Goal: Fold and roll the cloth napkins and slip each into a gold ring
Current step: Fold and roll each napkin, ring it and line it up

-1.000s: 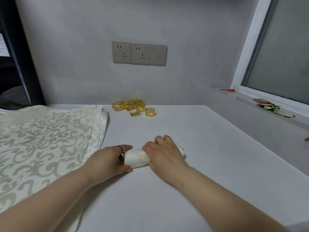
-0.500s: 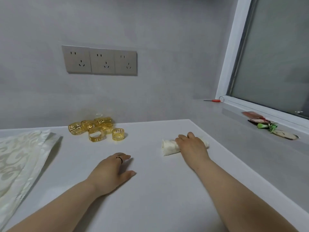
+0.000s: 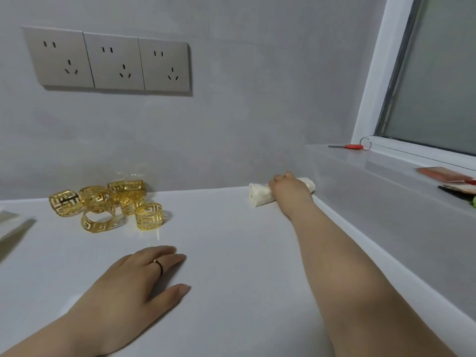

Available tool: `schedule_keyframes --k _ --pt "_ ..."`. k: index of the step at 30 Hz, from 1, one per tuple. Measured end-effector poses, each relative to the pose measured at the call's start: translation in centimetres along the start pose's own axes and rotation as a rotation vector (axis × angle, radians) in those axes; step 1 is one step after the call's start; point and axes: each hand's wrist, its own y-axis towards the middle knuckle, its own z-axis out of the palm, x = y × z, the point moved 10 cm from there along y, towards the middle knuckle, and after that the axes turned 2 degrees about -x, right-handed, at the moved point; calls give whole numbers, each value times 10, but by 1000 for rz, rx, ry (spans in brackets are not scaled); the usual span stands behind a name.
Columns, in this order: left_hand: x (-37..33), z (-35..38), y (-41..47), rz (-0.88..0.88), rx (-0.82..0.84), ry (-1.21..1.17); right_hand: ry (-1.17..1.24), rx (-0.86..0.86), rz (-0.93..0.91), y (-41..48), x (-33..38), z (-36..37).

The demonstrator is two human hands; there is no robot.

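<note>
Hands number two, and they are well apart. The right hand (image 3: 289, 191) reaches to the far right corner of the tabletop (image 3: 231, 253), where its fingers curl over the middle of the one rolled napkin (image 3: 258, 194) and hold it. The roll lies on its side, with a white end sticking out on either side of the hand; its right end is close against the low wall below the sill (image 3: 386, 171).

The left hand (image 3: 134, 282) lies palm down on the tabletop toward the near edge, with its fingers loosely spread and nothing in them (a thin band (image 3: 159, 265) sits on one finger).

Six gold rings (image 3: 123, 199) with a cut-out key pattern sit in a loose cluster near the far edge, left of centre. Several touch or overlap, so six is my best count. One ring (image 3: 149, 217) stands upright at the right edge of the group, nearest the roll but far from it.

At the left edge, only a sliver of flat patterned cloth (image 3: 10, 222) shows.

On the wall above the rings is a row of three sockets (image 3: 113, 64). One small red-handled tool (image 3: 351, 146) rests on the sill by the window frame.
</note>
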Motion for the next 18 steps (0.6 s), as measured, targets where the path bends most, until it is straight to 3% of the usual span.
schedule_keyframes --k 7,13,18 --pt "1 1 2 -30 18 -10 56 -18 56 17 1 -1" --pt "1 3 1 -34 36 -11 102 -130 149 12 -2 -6" --pt "-1 1 0 -11 45 -26 335 -18 172 -7 0 7"
